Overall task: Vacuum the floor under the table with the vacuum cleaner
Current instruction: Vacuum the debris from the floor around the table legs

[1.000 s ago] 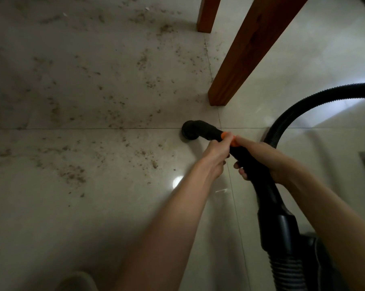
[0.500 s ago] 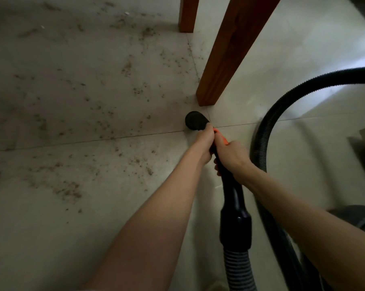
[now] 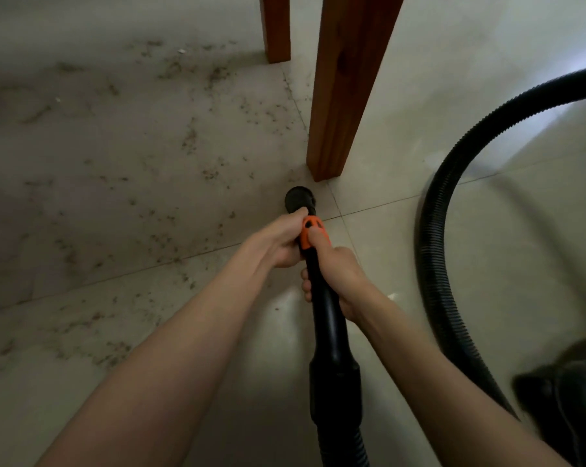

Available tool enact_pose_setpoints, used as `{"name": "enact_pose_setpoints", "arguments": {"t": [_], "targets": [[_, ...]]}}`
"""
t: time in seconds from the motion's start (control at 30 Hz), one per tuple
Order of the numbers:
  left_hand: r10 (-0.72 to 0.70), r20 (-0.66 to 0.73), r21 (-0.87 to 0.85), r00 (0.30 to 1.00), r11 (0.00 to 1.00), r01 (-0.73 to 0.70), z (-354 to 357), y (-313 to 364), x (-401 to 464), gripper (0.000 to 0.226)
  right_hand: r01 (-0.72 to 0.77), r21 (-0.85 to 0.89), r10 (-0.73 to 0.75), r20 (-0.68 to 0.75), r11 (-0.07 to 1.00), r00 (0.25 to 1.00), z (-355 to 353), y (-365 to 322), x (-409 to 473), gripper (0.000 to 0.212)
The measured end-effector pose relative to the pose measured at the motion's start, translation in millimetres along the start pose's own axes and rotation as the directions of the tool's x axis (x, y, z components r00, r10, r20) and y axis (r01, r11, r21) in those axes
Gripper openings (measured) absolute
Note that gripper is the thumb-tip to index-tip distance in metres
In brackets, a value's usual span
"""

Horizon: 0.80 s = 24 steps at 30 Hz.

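Under me was the pale tiled floor (image 3: 487,264), grout lines crossing just beside my nozzle. Dark crumbs and grit (image 3: 190,143) lay scattered all over the tiles to my left and ahead, thickest in the shadowed part. Two wooden table legs stood on it: the near leg (image 3: 345,96) planted right by the grout crossing, the far leg (image 3: 277,28) behind it. The black ribbed hose (image 3: 433,264) curved across the cleaner tiles on my right.

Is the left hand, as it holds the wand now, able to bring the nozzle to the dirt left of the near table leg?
Probably yes: bare floor lies between nozzle and dirt.
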<state>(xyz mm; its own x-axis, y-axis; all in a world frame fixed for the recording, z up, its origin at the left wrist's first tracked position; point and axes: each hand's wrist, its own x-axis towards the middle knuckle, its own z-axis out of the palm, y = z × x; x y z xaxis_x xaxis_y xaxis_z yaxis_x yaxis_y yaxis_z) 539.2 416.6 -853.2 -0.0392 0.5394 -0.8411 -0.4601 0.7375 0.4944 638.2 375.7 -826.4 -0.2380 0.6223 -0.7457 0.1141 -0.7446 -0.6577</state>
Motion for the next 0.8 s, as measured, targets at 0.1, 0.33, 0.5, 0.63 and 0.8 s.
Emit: {"name": "enact_pose_setpoints", "arguments": {"t": [0.1,0.33,0.5,0.63,0.8], "targets": [[-0.008,-0.046,0.064,0.999,0.998,0.011,7.9,9.4,9.6,0.030,0.032,0.022,-0.032,0.004,0.999,0.999,-0.4,-7.1,10.0,0.045],[0.042,-0.127,0.125,0.991,0.992,-0.026,4.4,34.2,22.9,0.037,0.024,0.038,-0.027,0.070,0.999,0.997,9.6,-24.4,36.9,0.048],[0.090,-0.152,0.150,0.984,0.986,-0.067,-1.7,54.4,32.9,0.035,0.029,0.078,-0.036,0.086,0.997,0.996,20.5,-38.1,52.7,0.050],[0.088,-0.129,0.199,0.988,0.978,-0.061,-2.2,62.3,41.0,0.033,0.033,0.121,-0.042,0.070,0.992,0.997,23.8,-41.7,56.6,0.047],[0.069,-0.100,0.264,0.993,0.964,-0.040,-9.0,52.0,36.9,0.033,0.023,0.161,-0.034,0.067,0.987,0.997,28.8,-25.8,50.2,0.047]]}}
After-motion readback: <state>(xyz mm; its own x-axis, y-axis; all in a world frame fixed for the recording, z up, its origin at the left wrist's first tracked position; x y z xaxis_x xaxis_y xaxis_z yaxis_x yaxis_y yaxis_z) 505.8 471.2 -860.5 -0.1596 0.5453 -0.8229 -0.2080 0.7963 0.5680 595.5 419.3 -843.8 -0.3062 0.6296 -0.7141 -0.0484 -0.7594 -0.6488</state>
